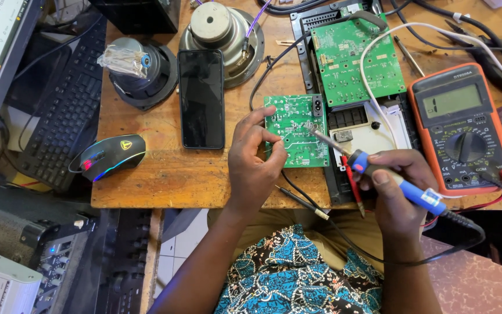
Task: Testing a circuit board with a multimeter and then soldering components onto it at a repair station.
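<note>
From the head view, the left hand (255,164) pinches the left edge of a small green rectangular circuit board (295,131) lying flat on the brown wooden worktop (164,174), its grip narrow on the board. The right hand (399,195) is closed around a blue-handled soldering iron (379,171), whose metal tip touches the board's upper right area. Just right sits an orange digital multimeter (460,128); left lies a black smartphone (201,97), beside a black computer mouse (108,156).

A worn wooden workbench (164,174) fills the scene under even light. Pale floor tiles (181,244) show near its front edge; a mottled purplish surface (477,279) sits near right.
</note>
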